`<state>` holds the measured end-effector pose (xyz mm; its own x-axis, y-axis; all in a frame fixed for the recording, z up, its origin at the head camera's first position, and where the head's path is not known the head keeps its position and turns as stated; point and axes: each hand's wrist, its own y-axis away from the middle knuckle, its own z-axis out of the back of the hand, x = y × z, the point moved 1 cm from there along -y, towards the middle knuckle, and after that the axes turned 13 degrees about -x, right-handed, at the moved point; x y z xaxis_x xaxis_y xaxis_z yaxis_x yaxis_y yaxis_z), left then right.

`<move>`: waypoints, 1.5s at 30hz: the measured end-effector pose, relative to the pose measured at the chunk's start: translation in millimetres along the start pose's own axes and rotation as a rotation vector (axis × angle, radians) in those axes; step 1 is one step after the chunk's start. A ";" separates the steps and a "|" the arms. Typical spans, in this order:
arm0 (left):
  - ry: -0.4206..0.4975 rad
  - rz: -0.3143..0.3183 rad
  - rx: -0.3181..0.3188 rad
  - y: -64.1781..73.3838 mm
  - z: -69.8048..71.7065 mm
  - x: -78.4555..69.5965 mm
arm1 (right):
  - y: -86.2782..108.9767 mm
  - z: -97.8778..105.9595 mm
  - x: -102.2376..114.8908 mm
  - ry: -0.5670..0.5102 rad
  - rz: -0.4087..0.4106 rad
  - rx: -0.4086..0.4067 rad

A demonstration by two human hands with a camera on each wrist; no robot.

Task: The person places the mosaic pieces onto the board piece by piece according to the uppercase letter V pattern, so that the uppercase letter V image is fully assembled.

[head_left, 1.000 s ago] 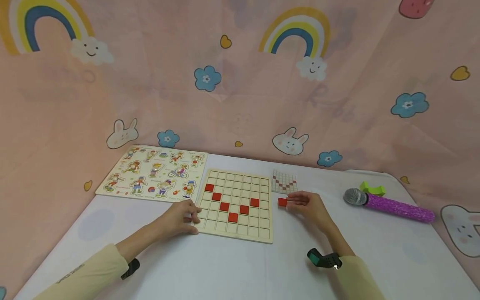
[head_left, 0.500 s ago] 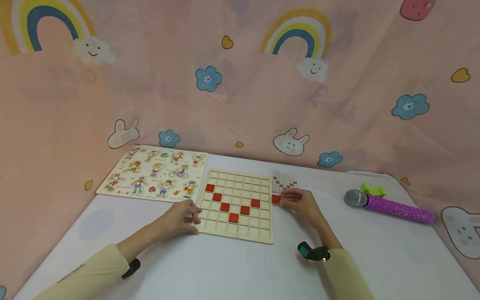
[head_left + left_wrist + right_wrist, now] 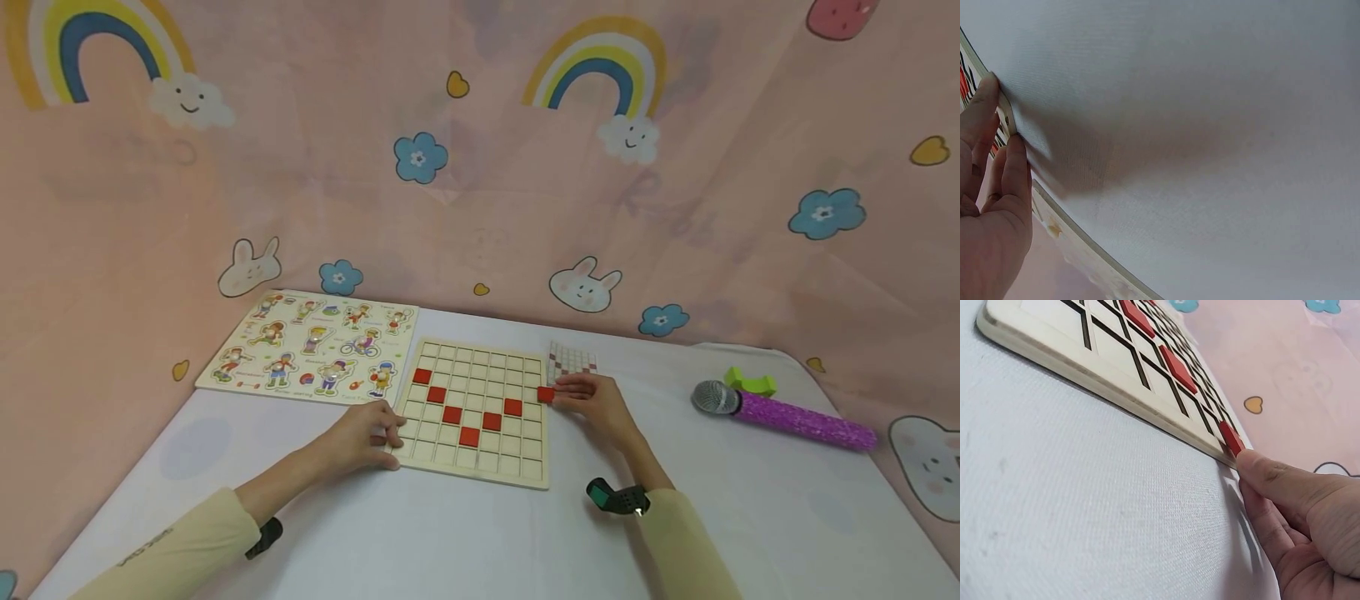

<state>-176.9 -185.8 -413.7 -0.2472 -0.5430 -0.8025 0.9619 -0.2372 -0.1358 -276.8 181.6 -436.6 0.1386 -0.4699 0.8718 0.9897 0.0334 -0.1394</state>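
A wooden grid board (image 3: 486,463) lies on the white table, with several red square tiles set in its cells in a V shape. My left hand (image 3: 356,440) holds the board at its near left corner, thumb and fingers on the edge in the left wrist view. Between thumb and fingers, my right hand (image 3: 596,404) pinches another red tile (image 3: 545,394) at the board's right edge. In the right wrist view that tile (image 3: 1230,437) is over the rim, beside the outermost cells. A small pattern card (image 3: 572,360) lies just behind the right hand, partly covered by it.
To the left lies a puzzle board (image 3: 300,343) with sports figures. On the right are a purple glittery microphone (image 3: 795,417) and a lime-green arched block (image 3: 750,382). A pink patterned cloth (image 3: 480,208) hangs behind the table.
My right hand has moved left with the red tile, from the table beside the grid board to the board's right edge. The left hand has stayed at the board's corner.
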 end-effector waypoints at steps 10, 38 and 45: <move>-0.013 0.024 -0.004 -0.4 -0.5 -0.5 | -0.2 -3.6 3.2 0.010 0.024 0.005; -0.021 0.013 -0.011 -1.5 0.6 2.0 | 2.1 -11.8 8.5 -0.034 0.055 -0.012; -0.025 0.012 -0.014 1.6 0.4 3.5 | 2.8 -14.7 8.3 -0.047 0.023 0.010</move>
<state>-176.3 -188.5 -416.5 -0.2378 -0.5656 -0.7897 0.9665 -0.2188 -0.1344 -273.4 164.8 -436.6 0.1622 -0.4272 0.8895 0.9866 0.0521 -0.1549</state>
